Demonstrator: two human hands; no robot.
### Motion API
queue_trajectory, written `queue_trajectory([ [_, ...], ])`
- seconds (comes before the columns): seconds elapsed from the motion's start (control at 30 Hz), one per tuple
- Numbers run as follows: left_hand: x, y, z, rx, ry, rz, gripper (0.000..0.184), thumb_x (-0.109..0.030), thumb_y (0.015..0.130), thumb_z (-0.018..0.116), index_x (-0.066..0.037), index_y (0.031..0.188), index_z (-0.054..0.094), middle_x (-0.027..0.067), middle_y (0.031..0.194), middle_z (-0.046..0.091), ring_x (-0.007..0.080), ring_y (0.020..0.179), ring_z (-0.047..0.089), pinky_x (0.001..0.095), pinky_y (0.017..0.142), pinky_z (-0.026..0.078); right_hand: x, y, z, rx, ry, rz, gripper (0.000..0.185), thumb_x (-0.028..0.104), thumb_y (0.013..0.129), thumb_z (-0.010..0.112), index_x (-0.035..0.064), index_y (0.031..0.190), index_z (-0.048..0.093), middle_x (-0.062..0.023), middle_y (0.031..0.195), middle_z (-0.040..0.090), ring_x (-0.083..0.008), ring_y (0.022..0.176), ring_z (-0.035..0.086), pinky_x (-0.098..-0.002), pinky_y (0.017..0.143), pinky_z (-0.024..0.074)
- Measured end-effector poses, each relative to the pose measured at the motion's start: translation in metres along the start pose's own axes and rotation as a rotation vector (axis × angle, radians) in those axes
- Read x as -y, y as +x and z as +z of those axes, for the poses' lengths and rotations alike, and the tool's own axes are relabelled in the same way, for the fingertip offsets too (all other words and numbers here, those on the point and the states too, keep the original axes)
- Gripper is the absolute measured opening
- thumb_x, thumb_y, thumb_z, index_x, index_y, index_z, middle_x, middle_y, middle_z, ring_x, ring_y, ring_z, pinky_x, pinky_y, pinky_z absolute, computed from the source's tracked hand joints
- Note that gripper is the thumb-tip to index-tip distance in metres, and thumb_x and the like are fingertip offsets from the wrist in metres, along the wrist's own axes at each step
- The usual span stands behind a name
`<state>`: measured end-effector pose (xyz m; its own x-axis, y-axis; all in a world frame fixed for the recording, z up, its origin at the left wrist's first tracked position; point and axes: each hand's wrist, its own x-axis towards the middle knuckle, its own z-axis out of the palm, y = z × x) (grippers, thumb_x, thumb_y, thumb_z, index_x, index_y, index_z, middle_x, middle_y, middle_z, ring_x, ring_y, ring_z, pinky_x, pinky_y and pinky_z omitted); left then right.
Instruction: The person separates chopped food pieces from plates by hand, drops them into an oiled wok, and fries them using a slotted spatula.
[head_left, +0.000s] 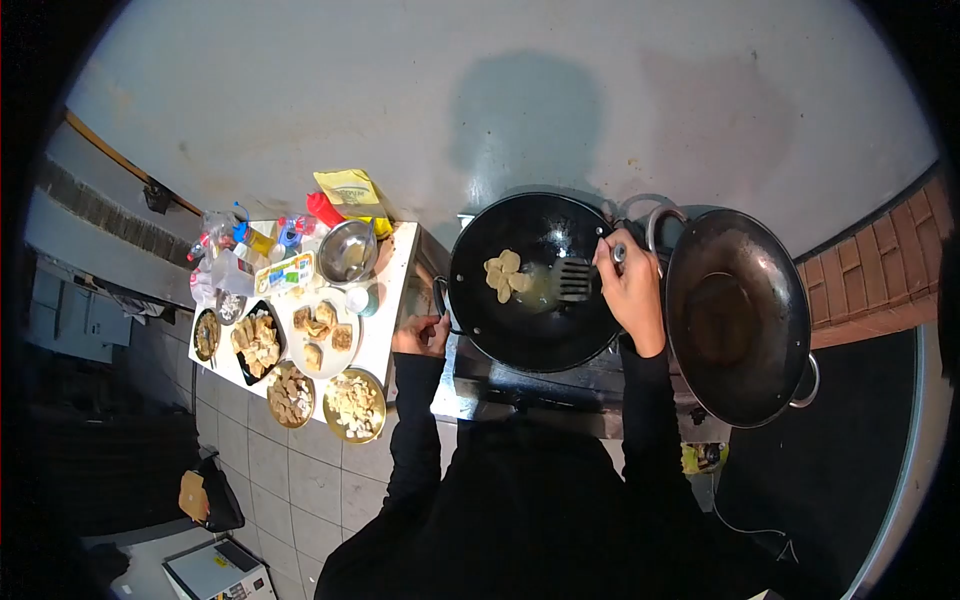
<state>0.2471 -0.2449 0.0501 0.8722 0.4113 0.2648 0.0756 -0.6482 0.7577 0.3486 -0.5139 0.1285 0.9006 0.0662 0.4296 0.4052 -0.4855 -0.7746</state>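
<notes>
A black wok [540, 330] stands on the stove, with several pale, flat pieces of food [508, 276] in a little oil at its middle left. My right hand [632, 288] is closed round the handle of a slotted spatula [573, 279], whose black head rests inside the wok, to the right of the food and apart from it. At the wok's left side, my left hand [422, 335] has its fingers closed at the black loop handle [440, 297].
A second, empty-looking wok [722, 320] sits close on the right. On the left, a white table [398, 262] holds a steel bowl [347, 252], a plate of browned pieces [325, 368], bowls of chopped food [354, 405], bottles and a yellow packet [352, 194].
</notes>
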Motion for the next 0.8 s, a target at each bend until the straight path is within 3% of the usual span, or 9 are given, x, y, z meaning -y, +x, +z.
queue_trajectory([
  [0.1, 0.002, 0.000, 0.001, 0.002, 0.003, 0.012, 0.020, -0.018, 0.078, 0.073, 0.002, 0.077, 0.067, 0.0068, 0.057, 0.054, 0.0122, 0.049, 0.049, 0.0268, 0.049, 0.041, -0.010, -0.007, 0.009, 0.008, -0.099, -0.051, 0.016, 0.009, 0.087, 0.057, -0.0005, 0.076, 0.050, -0.0191, 0.059, 0.049, -0.0379, 0.055, 0.052, -0.0413, 0.051, 0.0366],
  [0.17, 0.004, -0.001, 0.002, -0.004, -0.021, 0.013, 0.021, -0.018, 0.077, 0.073, 0.002, 0.076, 0.067, 0.0065, 0.057, 0.054, 0.0125, 0.048, 0.048, 0.0271, 0.048, 0.040, -0.020, -0.009, 0.022, 0.076, 0.023, 0.092, 0.016, 0.008, 0.088, 0.056, -0.0005, 0.076, 0.050, -0.0186, 0.060, 0.052, -0.0364, 0.054, 0.054, -0.0397, 0.051, 0.0386],
  [0.23, 0.006, -0.001, 0.003, -0.013, -0.027, 0.010, 0.022, -0.020, 0.078, 0.073, 0.001, 0.076, 0.067, 0.0058, 0.055, 0.053, 0.0125, 0.047, 0.047, 0.0277, 0.047, 0.038, -0.011, -0.006, 0.029, 0.035, 0.191, 0.067, 0.015, 0.007, 0.088, 0.055, -0.0008, 0.077, 0.050, -0.0173, 0.062, 0.055, -0.0335, 0.052, 0.055, -0.0375, 0.051, 0.0412],
  [0.3, 0.006, 0.000, 0.004, -0.012, -0.022, 0.013, 0.022, -0.021, 0.078, 0.073, 0.001, 0.076, 0.067, 0.0055, 0.055, 0.053, 0.0125, 0.047, 0.046, 0.0278, 0.046, 0.037, 0.002, -0.001, 0.024, 0.058, 0.343, 0.178, 0.014, 0.006, 0.089, 0.055, -0.0014, 0.078, 0.050, -0.0159, 0.064, 0.058, -0.0310, 0.052, 0.057, -0.0356, 0.052, 0.0435],
  [0.43, 0.007, -0.001, 0.003, -0.008, -0.003, 0.000, 0.022, -0.021, 0.078, 0.073, 0.000, 0.076, 0.068, 0.0051, 0.054, 0.052, 0.0116, 0.046, 0.046, 0.0273, 0.045, 0.036, 0.002, 0.004, 0.014, -0.004, 0.220, -0.001, 0.014, 0.006, 0.088, 0.056, -0.0015, 0.078, 0.050, -0.0163, 0.064, 0.056, -0.0324, 0.056, 0.056, -0.0371, 0.054, 0.0426],
  [0.57, 0.007, -0.001, 0.005, -0.011, -0.028, -0.013, 0.023, -0.022, 0.078, 0.073, 0.000, 0.075, 0.068, 0.0047, 0.054, 0.052, 0.0106, 0.047, 0.046, 0.0269, 0.045, 0.036, 0.001, -0.006, 0.007, 0.076, -0.080, -0.003, 0.014, 0.008, 0.086, 0.058, -0.0010, 0.078, 0.051, -0.0188, 0.062, 0.052, -0.0367, 0.056, 0.053, -0.0397, 0.052, 0.0392],
  [0.63, 0.009, -0.001, 0.006, -0.024, -0.019, 0.020, 0.023, -0.022, 0.078, 0.073, 0.000, 0.075, 0.067, 0.0043, 0.053, 0.052, 0.0097, 0.047, 0.046, 0.0260, 0.045, 0.036, -0.012, -0.008, 0.018, 0.054, -0.071, -0.016, 0.014, 0.008, 0.086, 0.058, -0.0003, 0.079, 0.051, -0.0190, 0.061, 0.052, -0.0365, 0.053, 0.052, -0.0389, 0.050, 0.0387],
  [0.7, 0.006, -0.001, 0.004, -0.014, -0.023, 0.010, 0.023, -0.022, 0.078, 0.073, 0.001, 0.075, 0.067, 0.0042, 0.053, 0.052, 0.0095, 0.047, 0.046, 0.0257, 0.045, 0.036, -0.017, -0.007, 0.030, 0.088, 0.093, 0.113, 0.013, 0.008, 0.086, 0.058, -0.0001, 0.079, 0.051, -0.0182, 0.060, 0.051, -0.0342, 0.049, 0.051, -0.0375, 0.049, 0.0382],
  [0.8, 0.010, 0.000, 0.006, -0.013, -0.017, 0.011, 0.024, -0.022, 0.077, 0.074, 0.001, 0.075, 0.067, 0.0040, 0.052, 0.053, 0.0091, 0.047, 0.046, 0.0253, 0.045, 0.036, -0.009, -0.001, 0.038, 0.013, 0.227, 0.061, 0.013, 0.005, 0.085, 0.059, -0.0004, 0.078, 0.050, -0.0166, 0.058, 0.050, -0.0294, 0.046, 0.049, -0.0346, 0.047, 0.0368],
])
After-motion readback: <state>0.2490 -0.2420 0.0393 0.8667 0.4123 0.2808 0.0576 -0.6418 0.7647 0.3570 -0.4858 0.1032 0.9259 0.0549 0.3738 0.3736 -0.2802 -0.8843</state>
